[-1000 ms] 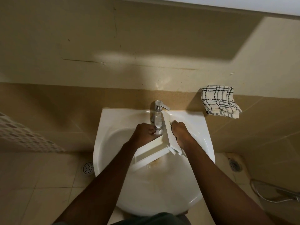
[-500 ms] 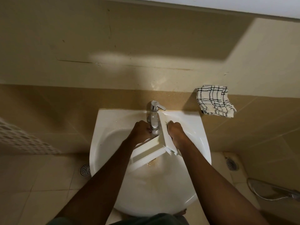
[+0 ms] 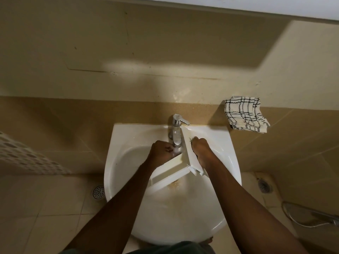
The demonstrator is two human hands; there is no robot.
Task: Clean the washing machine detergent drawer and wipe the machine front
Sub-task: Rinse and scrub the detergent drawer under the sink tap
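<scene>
We are rinsing the drawer (image 3: 176, 171) in the sink (image 3: 128, 136), under the tap (image 3: 176, 129), by our reading. Our left hand (image 3: 162, 150) is curled over its inner end, our right hand (image 3: 200, 148) gripping the front panel. The long axis is running lower-left to upper-right, front facing right. Next, we judge, comes turning it to flush remaining residue.
</scene>
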